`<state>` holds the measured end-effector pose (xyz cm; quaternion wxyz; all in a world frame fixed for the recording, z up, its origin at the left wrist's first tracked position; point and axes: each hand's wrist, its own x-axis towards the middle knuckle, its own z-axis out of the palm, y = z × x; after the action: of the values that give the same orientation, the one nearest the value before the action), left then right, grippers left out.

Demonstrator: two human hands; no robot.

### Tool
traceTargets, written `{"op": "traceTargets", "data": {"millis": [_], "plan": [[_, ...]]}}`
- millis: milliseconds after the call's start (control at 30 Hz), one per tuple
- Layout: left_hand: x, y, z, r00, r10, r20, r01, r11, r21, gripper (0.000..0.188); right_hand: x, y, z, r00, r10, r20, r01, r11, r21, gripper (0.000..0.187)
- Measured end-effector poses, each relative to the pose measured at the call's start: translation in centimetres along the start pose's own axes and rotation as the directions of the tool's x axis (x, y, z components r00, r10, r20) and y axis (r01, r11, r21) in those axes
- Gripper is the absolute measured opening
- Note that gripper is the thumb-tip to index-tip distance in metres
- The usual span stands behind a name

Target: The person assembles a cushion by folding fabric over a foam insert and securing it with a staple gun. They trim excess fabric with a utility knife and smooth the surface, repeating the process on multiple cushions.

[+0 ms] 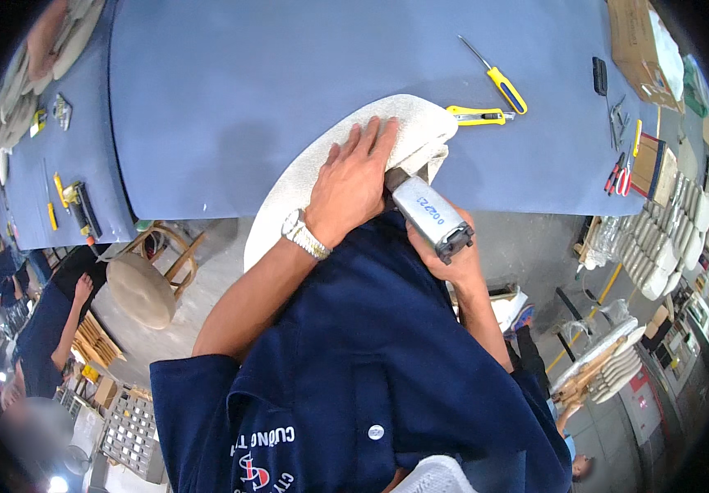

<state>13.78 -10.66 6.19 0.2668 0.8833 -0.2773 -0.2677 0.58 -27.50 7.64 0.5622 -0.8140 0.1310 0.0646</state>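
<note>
Workshop bench: a wide, smooth blue-grey worktable point(289, 66), with stacked pale padded pieces point(658, 234) beyond its right side. One cream, fabric-covered cushion with a curved outline point(285, 197) lies across the near table edge, part on the surface, part overhanging toward the body. Left hand point(350, 177) rests spread flat on the cushion, fingers straight, pressing rather than gripping. Right hand point(463, 267) is clamped round a silver-grey metal hand tool with a dark nose point(428, 214), apparently a stapler, aimed at the folded fabric along the cushion's right side. Contact at the nose cannot be confirmed; the fold hides it.

Technique notes (judgement): keep the left palm bearing down so the overhanging part cannot tip. Hold the fold taut and smooth, then seat the nose squared to it before any trigger pull. Left fingertips are near the nose; better kept clear of its line. Yellow utility knife point(478, 117) lies just beside the cushion's right tip, yellow-and-blue-handled screwdriver point(506, 89) beyond; avoid sweeping the cushion into the knife.
</note>
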Motion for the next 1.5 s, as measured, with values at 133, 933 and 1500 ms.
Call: {"op": "traceTargets", "data": {"millis": [133, 933, 1500], "plan": [[0.5, -3.8, -4.3, 0.919, 0.303, 0.254, -0.102, 0.801, -0.59, 0.093, 0.1, -0.1, 0.5, 1.0, 0.025, 0.018, -0.025, 0.999, 0.032, 0.043], [-4.8, -1.3, -0.3, 0.989, -0.138, -0.056, 0.141, 0.989, 0.043, 0.086, -0.5, -0.5, 0.8, 0.996, -0.069, 0.06, 0.073, 0.995, -0.064, 0.03], [-4.7, -1.4, -0.1, 0.985, -0.105, -0.134, 0.109, 0.994, 0.026, 0.084, -0.8, -1.6, 0.9, 0.991, -0.058, 0.119, 0.07, 0.992, -0.103, 0.035]]}}
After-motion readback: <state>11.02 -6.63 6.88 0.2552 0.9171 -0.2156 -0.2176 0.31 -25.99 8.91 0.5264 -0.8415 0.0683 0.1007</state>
